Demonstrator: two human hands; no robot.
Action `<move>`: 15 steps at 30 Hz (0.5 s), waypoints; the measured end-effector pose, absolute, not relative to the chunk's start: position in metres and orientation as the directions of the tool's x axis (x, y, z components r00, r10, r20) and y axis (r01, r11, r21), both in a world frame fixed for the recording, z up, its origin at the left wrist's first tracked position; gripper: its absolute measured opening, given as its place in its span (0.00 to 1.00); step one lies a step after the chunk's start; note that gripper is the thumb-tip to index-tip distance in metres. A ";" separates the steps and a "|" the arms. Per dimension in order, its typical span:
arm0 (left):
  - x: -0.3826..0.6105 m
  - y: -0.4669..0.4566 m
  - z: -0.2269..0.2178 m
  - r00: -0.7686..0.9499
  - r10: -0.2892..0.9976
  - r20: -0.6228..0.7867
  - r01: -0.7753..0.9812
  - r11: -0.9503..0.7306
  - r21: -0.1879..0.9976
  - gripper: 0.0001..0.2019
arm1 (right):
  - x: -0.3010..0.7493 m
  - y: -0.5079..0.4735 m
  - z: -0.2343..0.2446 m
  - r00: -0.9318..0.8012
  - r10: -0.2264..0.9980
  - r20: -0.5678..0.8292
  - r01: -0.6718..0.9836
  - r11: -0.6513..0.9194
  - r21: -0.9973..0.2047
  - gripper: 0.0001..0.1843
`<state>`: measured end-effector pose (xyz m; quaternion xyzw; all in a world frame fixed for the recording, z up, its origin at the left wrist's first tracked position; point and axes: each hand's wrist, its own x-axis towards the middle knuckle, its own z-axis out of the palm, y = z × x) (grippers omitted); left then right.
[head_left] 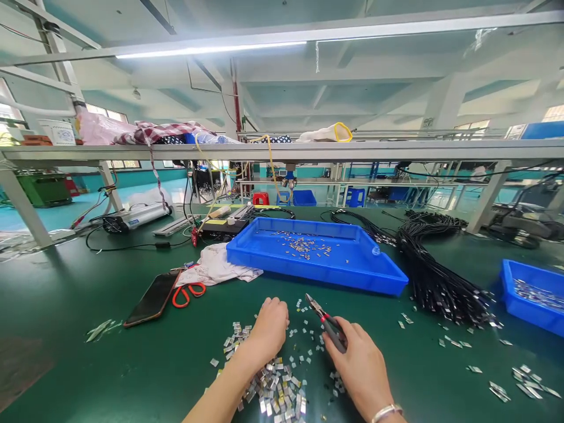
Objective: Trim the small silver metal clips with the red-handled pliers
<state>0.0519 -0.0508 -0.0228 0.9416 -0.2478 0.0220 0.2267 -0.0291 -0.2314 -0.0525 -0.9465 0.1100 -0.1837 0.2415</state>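
Note:
My right hand [359,361] grips a pair of pliers-like cutters [326,320] with dark handles and red bands. Their jaws point away from me, up and to the left, above the green table. My left hand [269,328] is closed, knuckles up, just left of the cutter jaws; its fingertips are turned down, so whatever they hold is hidden. Under and beside my left forearm lies a heap of small silvery metal pieces [282,388]. Tiny pale clippings [304,332] are scattered between my two hands.
Ahead stands a large blue tray [308,276] with small parts inside. Black cables [436,276] lie bundled to its right, near a smaller blue bin [535,308]. On the left are a phone [152,299], orange-handled scissors [188,294] and a white cloth [215,264]. A shelf [264,153] spans overhead.

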 end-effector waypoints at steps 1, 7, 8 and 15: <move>0.050 -0.050 -0.023 0.878 -0.455 0.152 -0.471 -0.759 0.449 0.08 | -0.029 -0.231 -0.052 0.906 -0.301 0.299 -0.122 -0.860 -0.496 0.19; 0.048 -0.047 -0.024 0.901 -0.413 0.130 -0.348 -0.512 0.785 0.07 | -0.030 -0.229 -0.052 0.903 -0.308 0.298 -0.134 -0.864 -0.486 0.18; 0.049 -0.045 -0.021 0.902 -0.417 0.112 -0.304 -0.430 0.850 0.07 | -0.030 -0.229 -0.052 0.905 -0.308 0.295 -0.134 -0.862 -0.488 0.18; 0.045 -0.035 0.003 0.801 -0.590 0.104 0.055 0.244 0.968 0.13 | -0.029 -0.230 -0.054 0.907 -0.310 0.284 -0.126 -0.844 -0.521 0.20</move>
